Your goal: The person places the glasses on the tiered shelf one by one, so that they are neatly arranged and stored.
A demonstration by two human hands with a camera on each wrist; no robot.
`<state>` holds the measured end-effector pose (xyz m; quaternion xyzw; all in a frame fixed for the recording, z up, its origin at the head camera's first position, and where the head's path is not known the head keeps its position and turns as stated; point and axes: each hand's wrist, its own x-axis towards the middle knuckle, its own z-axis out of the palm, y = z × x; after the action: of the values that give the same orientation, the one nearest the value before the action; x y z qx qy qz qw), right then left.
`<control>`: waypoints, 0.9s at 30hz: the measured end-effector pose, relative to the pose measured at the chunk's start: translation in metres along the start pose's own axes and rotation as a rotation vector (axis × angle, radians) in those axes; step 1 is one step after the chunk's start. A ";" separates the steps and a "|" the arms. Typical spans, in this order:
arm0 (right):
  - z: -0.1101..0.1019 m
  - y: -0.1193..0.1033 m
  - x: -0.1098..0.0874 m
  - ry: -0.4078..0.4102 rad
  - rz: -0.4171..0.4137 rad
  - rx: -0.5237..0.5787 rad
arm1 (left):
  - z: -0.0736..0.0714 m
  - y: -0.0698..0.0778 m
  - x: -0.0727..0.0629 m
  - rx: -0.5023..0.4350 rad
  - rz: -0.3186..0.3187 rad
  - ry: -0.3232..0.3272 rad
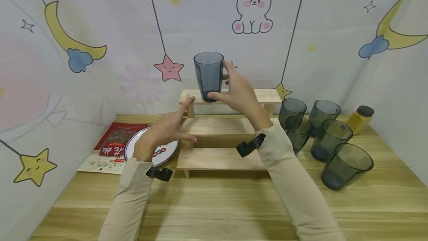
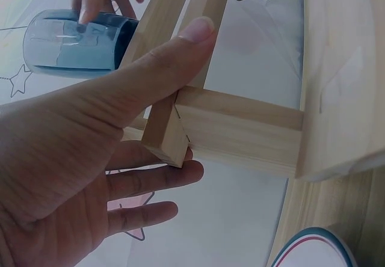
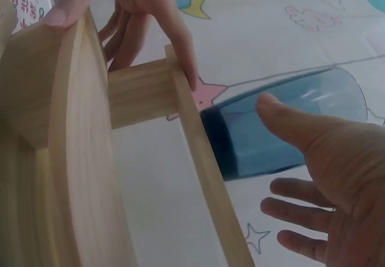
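Observation:
My right hand [image 1: 239,92] holds a blue-grey drinking glass [image 1: 208,75] at the top step of a wooden three-step rack [image 1: 219,126]. The thumb lies across the glass's front and the index finger is at its far side; the other fingers stand apart from it in the right wrist view. The glass is upright, its base at the top board [image 3: 204,165]. My left hand [image 1: 164,131] is at the rack's left end, thumb and fingers spread around the end of the upper board [image 2: 165,135]. Whether it presses the wood is unclear.
Several smoky drinking glasses [image 1: 347,163] stand to the rack's right, beside a yellow jar with a black lid [image 1: 360,119]. At left lie a white plate [image 1: 170,151] and a red packet [image 1: 115,142]. A patterned cloth [image 1: 130,40] hangs behind.

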<state>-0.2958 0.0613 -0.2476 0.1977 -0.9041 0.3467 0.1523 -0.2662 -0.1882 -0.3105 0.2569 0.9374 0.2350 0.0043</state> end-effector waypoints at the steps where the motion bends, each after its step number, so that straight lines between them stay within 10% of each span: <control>1: -0.001 0.002 -0.002 -0.004 -0.005 -0.006 | 0.000 0.000 0.000 0.005 0.000 0.000; 27: 0.002 0.006 -0.003 0.032 0.012 -0.015 | 0.002 0.001 -0.001 0.010 0.002 0.011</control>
<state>-0.2965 0.0644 -0.2537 0.1855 -0.9053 0.3440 0.1663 -0.2644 -0.1873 -0.3117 0.2566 0.9384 0.2315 -0.0025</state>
